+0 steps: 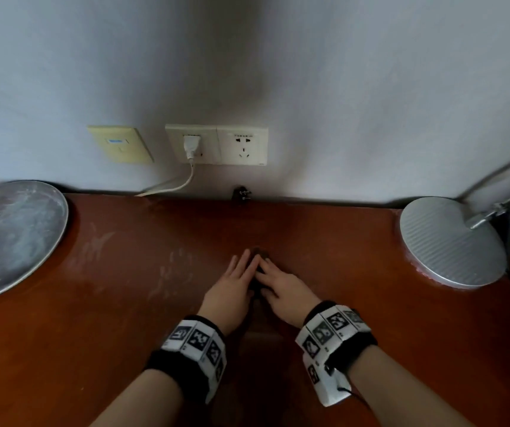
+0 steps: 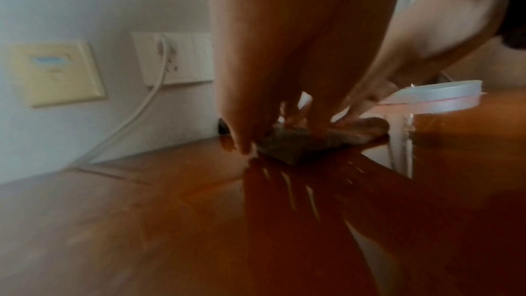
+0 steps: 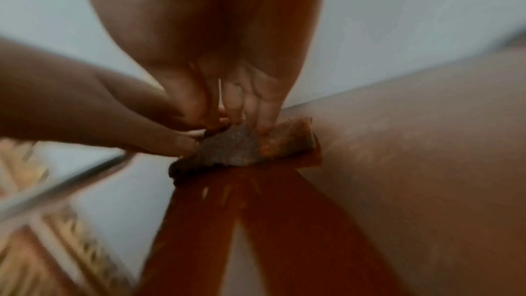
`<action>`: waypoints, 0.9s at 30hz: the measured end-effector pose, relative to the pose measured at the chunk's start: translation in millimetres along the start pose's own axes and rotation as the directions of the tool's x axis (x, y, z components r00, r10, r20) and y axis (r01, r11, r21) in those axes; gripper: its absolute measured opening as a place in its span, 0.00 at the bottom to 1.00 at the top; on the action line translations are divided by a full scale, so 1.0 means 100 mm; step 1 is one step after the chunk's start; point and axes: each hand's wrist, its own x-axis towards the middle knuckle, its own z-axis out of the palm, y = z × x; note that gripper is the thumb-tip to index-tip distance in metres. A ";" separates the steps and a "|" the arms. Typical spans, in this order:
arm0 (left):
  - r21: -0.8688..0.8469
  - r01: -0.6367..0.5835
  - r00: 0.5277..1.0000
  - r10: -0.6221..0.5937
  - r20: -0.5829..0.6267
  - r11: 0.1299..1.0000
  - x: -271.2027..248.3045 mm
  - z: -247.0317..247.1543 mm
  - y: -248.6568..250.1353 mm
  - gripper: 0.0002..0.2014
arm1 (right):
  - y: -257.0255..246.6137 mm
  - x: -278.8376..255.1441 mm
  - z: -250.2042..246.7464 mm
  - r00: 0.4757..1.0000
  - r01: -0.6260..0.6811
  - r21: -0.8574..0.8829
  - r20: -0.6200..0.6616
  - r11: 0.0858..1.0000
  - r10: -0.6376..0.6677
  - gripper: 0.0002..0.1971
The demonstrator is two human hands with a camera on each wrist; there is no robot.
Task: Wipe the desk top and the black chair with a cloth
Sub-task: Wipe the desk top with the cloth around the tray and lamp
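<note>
A small dark brown cloth (image 1: 255, 284) lies on the reddish-brown desk top (image 1: 124, 303), near its middle. My left hand (image 1: 236, 280) and right hand (image 1: 279, 285) lie side by side on it, fingers straight, fingertips meeting in a point towards the wall. Both press the cloth flat against the wood and hide most of it. The left wrist view shows the cloth (image 2: 290, 145) under the left hand's fingers (image 2: 250, 120). In the right wrist view the cloth (image 3: 233, 147) juts out from under the right hand's fingers (image 3: 264, 107). No black chair is in view.
A round silver tray (image 1: 10, 235) sits on the desk at the far left. A silver lamp base (image 1: 451, 241) with a slanting arm stands at the far right. On the wall behind are sockets (image 1: 216, 144) with a white plug and cable (image 1: 179, 183).
</note>
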 end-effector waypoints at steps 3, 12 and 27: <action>0.112 -0.097 0.987 0.110 -0.119 0.989 0.04 0.15 0.09 0.28 | 0.04 -0.12 0.06 0.944 -0.065 0.179 -0.307 0.982 0.118 0.19; 0.271 -0.117 0.988 0.139 -0.065 0.955 0.15 -0.15 -0.61 0.27 | -0.21 -0.25 0.41 0.862 -0.505 -0.129 -0.123 0.853 0.492 0.34; 0.256 -0.470 0.882 0.462 0.096 0.844 -0.85 -0.10 -1.43 0.28 | -1.10 0.29 0.94 0.849 -0.526 -0.180 -0.064 0.831 0.524 0.30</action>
